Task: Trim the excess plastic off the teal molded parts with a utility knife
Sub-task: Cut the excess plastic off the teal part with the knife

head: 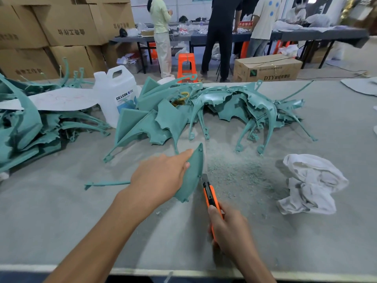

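My left hand (161, 176) grips a teal molded part (192, 176), a curved wing-shaped piece held on edge above the grey table (61, 221). A thin teal stem (106, 183) of it sticks out to the left behind my wrist. My right hand (228, 227) holds an orange and black utility knife (210, 196), its tip against the part's right edge. A heap of teal molded parts (204, 111) lies across the middle of the table, and another heap (26, 127) fills the left side.
Grey-green shavings (234, 170) are strewn right of the knife. A crumpled white cloth (312, 186) lies at the right. A white jug (116, 92) stands behind the heaps. Cardboard boxes (61, 27) are stacked at the back left. People stand at a far table (306, 33).
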The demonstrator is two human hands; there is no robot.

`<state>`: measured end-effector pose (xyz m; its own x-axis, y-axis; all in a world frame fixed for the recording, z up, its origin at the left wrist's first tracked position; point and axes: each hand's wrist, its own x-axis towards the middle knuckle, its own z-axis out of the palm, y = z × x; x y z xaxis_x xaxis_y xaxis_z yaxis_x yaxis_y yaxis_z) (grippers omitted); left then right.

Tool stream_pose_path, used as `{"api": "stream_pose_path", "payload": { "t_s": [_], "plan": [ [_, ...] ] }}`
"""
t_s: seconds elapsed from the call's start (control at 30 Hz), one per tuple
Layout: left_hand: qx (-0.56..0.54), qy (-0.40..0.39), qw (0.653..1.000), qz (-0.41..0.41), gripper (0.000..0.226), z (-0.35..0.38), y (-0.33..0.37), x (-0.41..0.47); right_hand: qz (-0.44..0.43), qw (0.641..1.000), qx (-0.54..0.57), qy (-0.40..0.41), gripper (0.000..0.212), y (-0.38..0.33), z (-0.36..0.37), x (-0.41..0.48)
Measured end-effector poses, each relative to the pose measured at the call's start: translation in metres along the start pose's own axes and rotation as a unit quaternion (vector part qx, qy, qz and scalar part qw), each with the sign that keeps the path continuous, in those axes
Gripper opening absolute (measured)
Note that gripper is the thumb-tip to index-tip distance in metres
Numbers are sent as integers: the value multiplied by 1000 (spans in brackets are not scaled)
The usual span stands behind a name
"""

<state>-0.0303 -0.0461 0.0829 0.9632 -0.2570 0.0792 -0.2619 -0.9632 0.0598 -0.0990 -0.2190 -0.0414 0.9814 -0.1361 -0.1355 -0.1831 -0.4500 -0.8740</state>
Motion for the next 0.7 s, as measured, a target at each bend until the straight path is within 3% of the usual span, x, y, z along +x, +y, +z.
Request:
{"api": "stream_pose_path", "payload": {
  "t_s": [0.3,0.53,0.7],
  "plan": [
    [-18,2,1000,1,24,-5,4,-2,26,990,132,48,19,-6,22,-14],
    [-45,16,999,1,27,-2,-4,-7,27,993,115,32,22,-13,24,-12],
    [-52,17,999,8,26,3,-2,-10,-83,986,133,61,24,-52,8,-21]
  ]
}}
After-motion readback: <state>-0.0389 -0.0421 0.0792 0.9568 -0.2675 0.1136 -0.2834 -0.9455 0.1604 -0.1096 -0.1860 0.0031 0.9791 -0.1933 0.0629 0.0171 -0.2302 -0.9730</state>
